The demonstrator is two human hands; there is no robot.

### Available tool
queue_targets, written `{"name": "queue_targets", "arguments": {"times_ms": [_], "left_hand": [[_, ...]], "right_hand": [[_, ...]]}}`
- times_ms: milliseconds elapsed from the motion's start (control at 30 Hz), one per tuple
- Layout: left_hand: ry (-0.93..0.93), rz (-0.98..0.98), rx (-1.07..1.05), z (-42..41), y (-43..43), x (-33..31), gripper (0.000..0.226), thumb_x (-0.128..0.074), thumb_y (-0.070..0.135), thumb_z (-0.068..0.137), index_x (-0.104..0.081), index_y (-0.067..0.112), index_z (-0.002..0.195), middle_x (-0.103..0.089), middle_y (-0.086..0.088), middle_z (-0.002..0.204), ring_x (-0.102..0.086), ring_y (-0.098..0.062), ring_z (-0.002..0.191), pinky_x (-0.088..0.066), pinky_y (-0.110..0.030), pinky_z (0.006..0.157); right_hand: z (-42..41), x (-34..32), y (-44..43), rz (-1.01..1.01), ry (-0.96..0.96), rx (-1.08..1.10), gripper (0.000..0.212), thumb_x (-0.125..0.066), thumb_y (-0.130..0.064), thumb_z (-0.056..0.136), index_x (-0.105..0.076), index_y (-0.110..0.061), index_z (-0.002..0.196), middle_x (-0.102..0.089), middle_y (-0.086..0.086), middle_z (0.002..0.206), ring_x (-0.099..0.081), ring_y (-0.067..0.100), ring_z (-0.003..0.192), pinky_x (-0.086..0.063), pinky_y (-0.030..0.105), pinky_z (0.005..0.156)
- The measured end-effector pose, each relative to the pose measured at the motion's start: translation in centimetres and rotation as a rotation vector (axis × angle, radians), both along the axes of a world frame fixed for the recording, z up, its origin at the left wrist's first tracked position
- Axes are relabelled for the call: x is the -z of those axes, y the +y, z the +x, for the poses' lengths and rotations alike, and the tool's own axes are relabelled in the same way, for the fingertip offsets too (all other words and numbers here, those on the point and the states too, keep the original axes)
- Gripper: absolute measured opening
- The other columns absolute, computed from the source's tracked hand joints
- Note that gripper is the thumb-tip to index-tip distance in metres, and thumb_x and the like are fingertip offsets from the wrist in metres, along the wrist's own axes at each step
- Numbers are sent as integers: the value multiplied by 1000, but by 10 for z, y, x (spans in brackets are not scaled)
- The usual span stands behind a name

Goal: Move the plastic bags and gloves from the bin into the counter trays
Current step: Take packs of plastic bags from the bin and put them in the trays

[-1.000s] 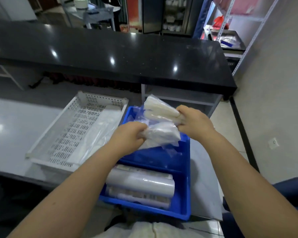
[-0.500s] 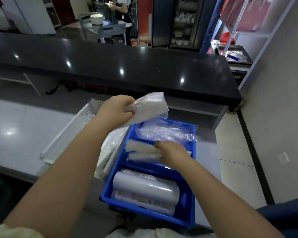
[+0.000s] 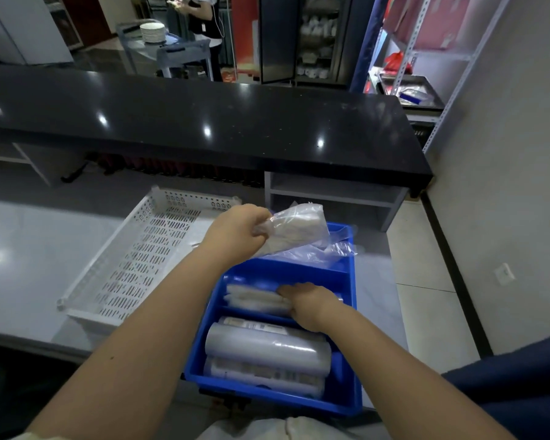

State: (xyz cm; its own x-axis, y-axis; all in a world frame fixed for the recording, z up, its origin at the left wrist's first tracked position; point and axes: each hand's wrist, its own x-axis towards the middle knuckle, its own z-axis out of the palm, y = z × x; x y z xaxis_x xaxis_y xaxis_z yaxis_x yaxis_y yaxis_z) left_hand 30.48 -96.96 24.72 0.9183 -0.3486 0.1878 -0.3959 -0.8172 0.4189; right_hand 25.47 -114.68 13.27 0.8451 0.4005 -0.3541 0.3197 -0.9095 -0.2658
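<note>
clear plastic packet [image 3: 294, 230] is gripped in the left hand [image 3: 235, 231], with the white tray [image 3: 140, 249] just to its left. right hand [image 3: 308, 304] rests on a packet in the blue bin [image 3: 351, 360]; its grip is unclear.

Dim indoor light, ceiling glare spots on the black counter [image 3: 204, 122], wide-angle edge bending, perhaps slight motion blur.

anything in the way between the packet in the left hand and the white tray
Nothing visible. The left hand holds the clear packet above the blue bin's far-left corner, right beside the white tray. The tray's open top is unobstructed.
</note>
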Motion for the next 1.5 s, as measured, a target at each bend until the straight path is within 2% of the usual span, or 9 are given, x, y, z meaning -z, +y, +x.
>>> {"name": "queue_targets", "arguments": {"times_ms": [267, 400, 600, 767, 967, 1133, 1267, 1367, 1500], "left_hand": [[-2, 1, 47, 3, -2, 3, 9, -56, 14, 83, -60, 22, 84, -61, 1, 90, -56, -19, 83, -47, -32, 66], [-8, 20, 54, 5, 0, 5, 11, -56, 14, 83, -64, 18, 89, -60, 1, 88, -55, -19, 82, -48, -33, 66], [-1, 13, 72, 5, 0, 12, 10, -57, 13, 82, -62, 22, 84, -57, 5, 81, -53, -15, 75, -43, -30, 60], [64, 108, 131, 6, -15, 17, 16, -52, 11, 80, -53, 22, 69, -56, 5, 70, -52, -17, 68, -39, -28, 53], [300, 196, 295, 2, -42, 47, 26, -61, 14, 77, -42, 23, 62, -51, 8, 68, -52, -18, 71, -37, -29, 55], [402, 171, 268, -7, -38, 87, 15, -68, 24, 74, -56, 33, 77, -58, 10, 84, -58, -19, 86, -41, -29, 65], [181, 107, 203, -12, -10, 94, 54, -78, 41, 68, -58, 35, 117, -58, 9, 115, -50, -16, 109, -44, -37, 87], [119, 91, 178, -19, 19, 95, 47, -78, 42, 69, -62, 34, 113, -60, 10, 112, -50, -17, 108, -43, -38, 93], [188, 153, 156, -26, 30, 103, 33, -70, 31, 80, -67, 31, 113, -62, 9, 113, -51, -16, 108, -44, -35, 92]], "right_hand": [[18, -1, -2, 28, 128, 57, 39, -56, -20, 87, -46, -37, 121, -57, -1, 112, -53, 20, 91, -48, 36, 83], [18, 0, 2, -95, -76, 104, 48, -63, -28, 85, -42, -28, 127, -56, 4, 121, -55, 27, 100, -50, 44, 86], [-16, -14, -33, 134, -317, 199, 42, -63, -30, 87, -52, -33, 127, -59, -1, 126, -57, 25, 107, -47, 33, 86], [-26, -55, -91, 180, -392, 432, 34, -66, -29, 85, -58, -32, 118, -62, -8, 119, -55, 13, 103, -47, 28, 84], [-30, -84, -90, 342, -416, 460, 52, -72, -25, 81, -49, -35, 127, -55, -13, 119, -51, 7, 104, -45, 26, 88], [-31, -51, -62, 267, -232, 423, 49, -51, -2, 87, -53, -29, 128, -51, -4, 133, -46, 15, 119, -39, 27, 98], [-27, -47, -53, 365, -331, 463, 44, -49, 0, 87, -60, -23, 122, -57, -5, 127, -48, 14, 117, -36, 21, 94], [-24, -42, -39, 366, -343, 293, 34, -60, -16, 86, -61, -28, 118, -60, -9, 119, -48, 12, 112, -40, 24, 92], [-14, -21, -13, 40, -290, 162, 33, -57, -17, 85, -61, -30, 115, -60, -2, 110, -52, 24, 100, -48, 38, 78]]}}
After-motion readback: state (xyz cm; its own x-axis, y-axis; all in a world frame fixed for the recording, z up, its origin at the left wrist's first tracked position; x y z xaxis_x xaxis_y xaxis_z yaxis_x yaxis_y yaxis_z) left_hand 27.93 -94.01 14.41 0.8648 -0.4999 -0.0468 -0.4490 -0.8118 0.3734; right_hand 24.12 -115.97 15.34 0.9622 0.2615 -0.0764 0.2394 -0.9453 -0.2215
